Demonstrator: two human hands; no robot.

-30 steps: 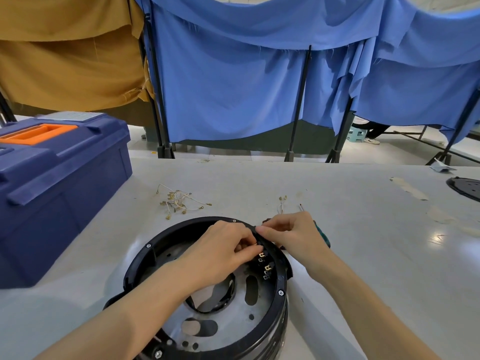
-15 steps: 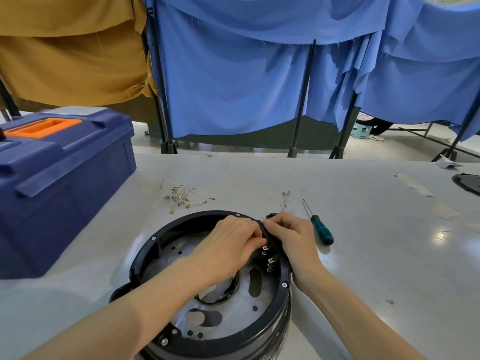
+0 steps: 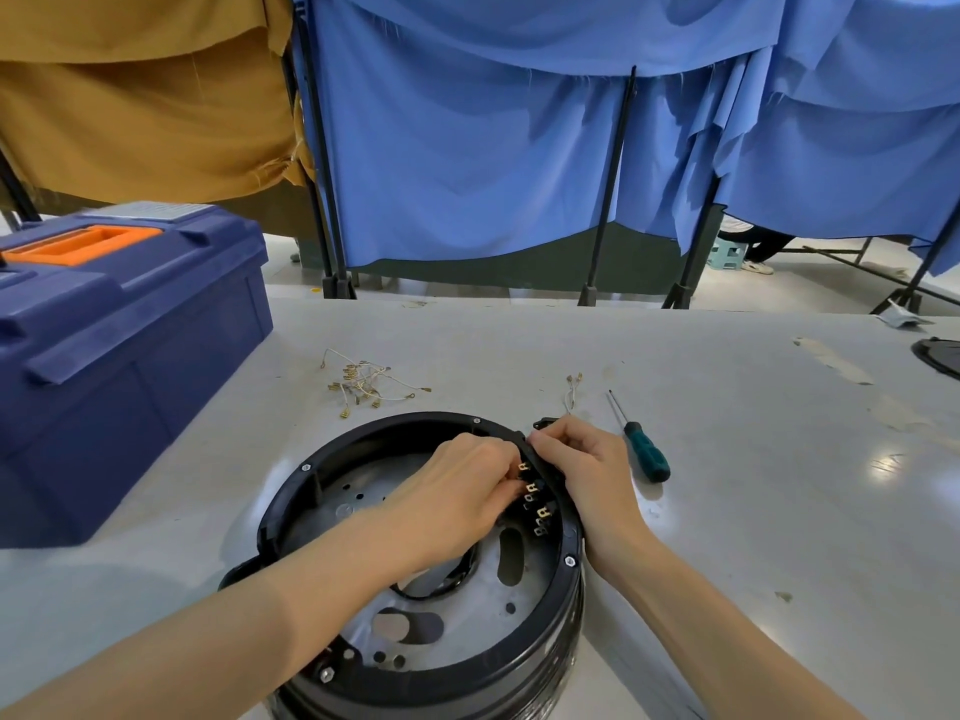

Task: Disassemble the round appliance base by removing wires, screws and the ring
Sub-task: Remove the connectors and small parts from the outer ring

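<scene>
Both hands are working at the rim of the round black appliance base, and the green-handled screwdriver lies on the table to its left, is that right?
No. The head view shows the green-handled screwdriver to the right of the round black appliance base; the left hand and right hand are at its rim.

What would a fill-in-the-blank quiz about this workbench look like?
1. The screwdriver lying on the table to the right of the hands has a ____ handle.
2. The blue toolbox has an ____ handle on its lid.
3. The left hand and right hand both grip the connector block at the rim of the round appliance base, whose ring is coloured ____.

Missing words: green; orange; black.
</scene>
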